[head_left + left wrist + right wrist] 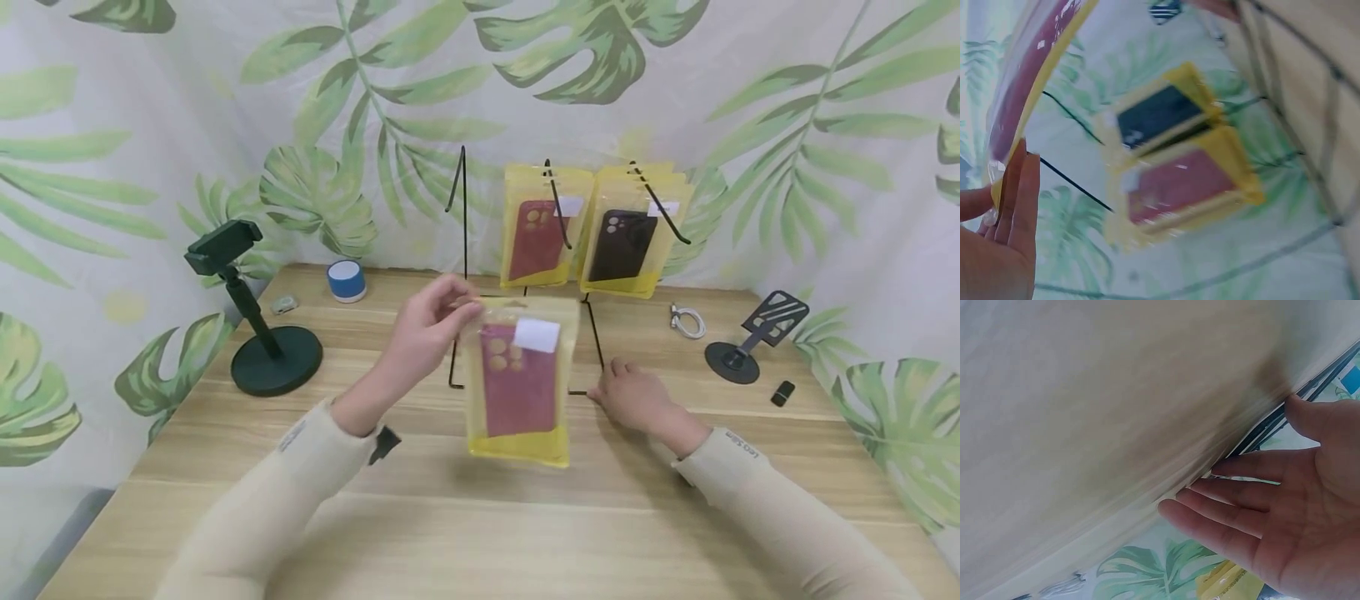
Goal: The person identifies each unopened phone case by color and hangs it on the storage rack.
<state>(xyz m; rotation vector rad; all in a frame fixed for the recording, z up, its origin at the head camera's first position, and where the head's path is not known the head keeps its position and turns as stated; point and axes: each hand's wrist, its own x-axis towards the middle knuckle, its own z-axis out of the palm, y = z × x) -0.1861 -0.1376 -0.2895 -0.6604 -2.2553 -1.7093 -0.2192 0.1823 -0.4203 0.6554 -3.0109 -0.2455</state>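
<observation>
Your left hand (pixel 431 329) holds a packaged case (pixel 520 382) above the table (pixel 480 517) before the wire rack (pixel 525 275), your right hand (pixel 633 396) rests by the rack base, phone stand (pixel 258 321) far left, tablet stand (pixel 753 337) far right.

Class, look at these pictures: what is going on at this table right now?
A person sits at a wooden table with a black wire display rack. The left hand pinches the top of a yellow packet holding a red phone case and holds it up above the table. The right hand rests open on the table by the rack's base. Two more packets hang on the rack: one with a red case, one with a black case.
</observation>
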